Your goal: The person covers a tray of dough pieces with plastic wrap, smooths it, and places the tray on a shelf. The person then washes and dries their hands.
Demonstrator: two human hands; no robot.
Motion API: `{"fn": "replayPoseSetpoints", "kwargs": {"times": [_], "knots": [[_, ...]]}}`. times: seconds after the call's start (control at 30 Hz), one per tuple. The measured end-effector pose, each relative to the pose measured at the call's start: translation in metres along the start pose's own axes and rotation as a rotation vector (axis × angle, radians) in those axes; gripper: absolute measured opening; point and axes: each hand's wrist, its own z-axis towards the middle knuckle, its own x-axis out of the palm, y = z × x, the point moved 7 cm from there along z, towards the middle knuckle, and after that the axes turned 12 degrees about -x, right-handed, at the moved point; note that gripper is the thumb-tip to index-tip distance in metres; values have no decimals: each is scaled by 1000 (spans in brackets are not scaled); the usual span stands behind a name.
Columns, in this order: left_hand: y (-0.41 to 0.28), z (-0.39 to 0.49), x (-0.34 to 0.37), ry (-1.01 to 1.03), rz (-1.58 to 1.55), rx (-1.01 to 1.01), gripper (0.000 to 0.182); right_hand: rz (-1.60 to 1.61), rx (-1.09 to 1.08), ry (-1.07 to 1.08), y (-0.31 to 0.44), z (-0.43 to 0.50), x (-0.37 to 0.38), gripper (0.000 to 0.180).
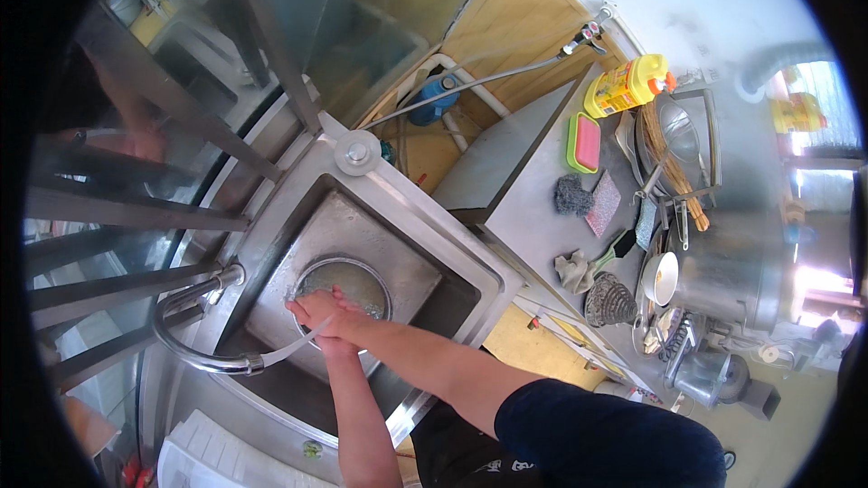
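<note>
My left hand point(308, 310) and my right hand point(344, 317) are pressed together, one partly hiding the other. Water point(295, 348) runs onto them from the curved chrome faucet point(196, 364). Below the hands, a round metal bowl point(388, 291) holds water. It sits on a large rectangular metal piece point(346, 217) inside the stainless steel sink point(468, 325). I see nothing held between the hands, but their overlap conceals the palms and some fingers.
On the steel counter point(522, 217) are a yellow bottle point(620, 88), pink sponge point(588, 142), steel wool point(573, 195), scouring pad point(603, 203), rag point(574, 271) and white bowl point(660, 278). Metal bars point(135, 207) stand left of the sink. A white plastic crate point(217, 454) lies near it.
</note>
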Motion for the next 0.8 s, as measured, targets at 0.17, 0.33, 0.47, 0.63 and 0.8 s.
{"fn": "replayPoseSetpoints", "kwargs": {"times": [0.17, 0.33, 0.47, 0.63, 0.8], "knots": [[-19, -2, -5, -245, 132, 70, 52, -838, -208, 142, 52, -17, -10, 54], [-12, 5, -11, -272, 287, 161, 53, -609, -93, -21, 57, -40, -17, 74], [7, 4, -8, -154, 150, 98, 52, -281, 218, 67, 40, -49, -8, 90], [-12, -20, 0, -280, 325, 235, 42, -384, 314, -22, 28, -59, -2, 110], [-5, 8, -29, -327, 203, 121, 40, -387, 226, -41, 7, -32, -23, 112]]}}
